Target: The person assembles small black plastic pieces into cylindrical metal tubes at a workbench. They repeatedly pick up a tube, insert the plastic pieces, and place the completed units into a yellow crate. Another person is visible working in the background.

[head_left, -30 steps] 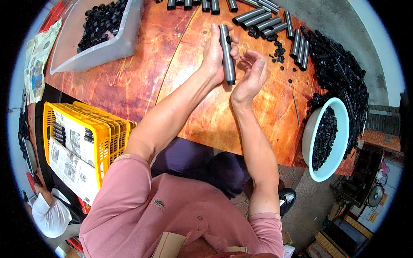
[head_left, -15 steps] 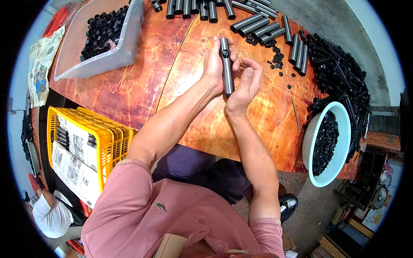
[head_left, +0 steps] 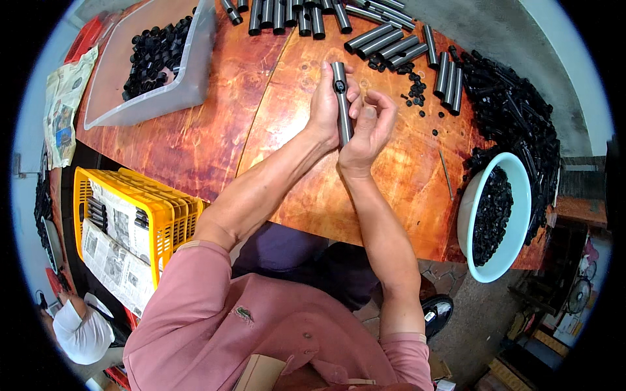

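Above the wooden table point(head_left: 195, 153), my left hand point(head_left: 322, 104) grips a grey metal tube point(head_left: 345, 116) with its fingers wrapped behind it. The tube points away from me and has a round black fitting near its far end. The palm side of my right hand point(head_left: 362, 144) touches the tube's near end and hides it. Its fingers are loosely curled and apart, and the thumb is up. Several small black plugs point(head_left: 417, 90) lie on the table beyond my right hand.
More metal tubes point(head_left: 381, 45) lie along the far side. At right are a heap of black parts point(head_left: 515, 114), a thin rod point(head_left: 446, 174) and a pale blue basin point(head_left: 464, 225) of black pieces. A plastic bin point(head_left: 202, 78) and yellow crate point(head_left: 160, 241) stand left, with another person point(head_left: 81, 332) beyond.
My hands stay around the tube with almost the same hold. The right hand sits slightly farther left, and the whole view has shifted a little.
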A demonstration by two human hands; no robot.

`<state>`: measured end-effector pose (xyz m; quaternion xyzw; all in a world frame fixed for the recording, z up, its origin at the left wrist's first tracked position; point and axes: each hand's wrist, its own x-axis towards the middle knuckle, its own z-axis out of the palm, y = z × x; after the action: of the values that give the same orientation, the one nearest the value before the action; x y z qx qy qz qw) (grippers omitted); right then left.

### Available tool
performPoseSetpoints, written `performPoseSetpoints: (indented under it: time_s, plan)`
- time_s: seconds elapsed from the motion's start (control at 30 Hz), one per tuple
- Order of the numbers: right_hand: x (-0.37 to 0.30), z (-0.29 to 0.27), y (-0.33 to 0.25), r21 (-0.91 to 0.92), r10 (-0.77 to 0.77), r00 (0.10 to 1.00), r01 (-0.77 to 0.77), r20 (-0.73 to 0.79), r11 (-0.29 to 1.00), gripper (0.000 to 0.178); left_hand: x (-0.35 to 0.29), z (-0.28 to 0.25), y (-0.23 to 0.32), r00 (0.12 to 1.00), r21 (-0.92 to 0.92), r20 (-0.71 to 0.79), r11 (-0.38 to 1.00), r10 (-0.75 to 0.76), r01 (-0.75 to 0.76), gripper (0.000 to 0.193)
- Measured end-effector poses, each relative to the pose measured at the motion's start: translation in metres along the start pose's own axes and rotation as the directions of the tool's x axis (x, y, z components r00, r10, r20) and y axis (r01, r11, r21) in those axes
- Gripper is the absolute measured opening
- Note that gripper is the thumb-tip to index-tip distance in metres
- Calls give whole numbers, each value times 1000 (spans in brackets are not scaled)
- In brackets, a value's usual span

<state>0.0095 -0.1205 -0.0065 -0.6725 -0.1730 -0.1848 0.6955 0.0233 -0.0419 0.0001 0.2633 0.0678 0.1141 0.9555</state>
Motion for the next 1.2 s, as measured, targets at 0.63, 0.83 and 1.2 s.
performPoseSetpoints:
  time_s: [0.63, 0.83, 1.2]
  plan:
    - [63, -171, -42, -983, 439, 888, 175, 135, -51, 20, 7, -12, 8, 932, -40, 142, 939, -332, 341, 31]
    - [57, -186, -33, -968, 404, 900, 226, 165, -107, 16, 6, -8, 4, 925, -1, 158, 936, -347, 351, 32]
    - [72, -95, -47, 50, 197, 965, -208, 173, 977, 13, -4, -4, 13, 941, 71, 155, 953, -301, 294, 24]
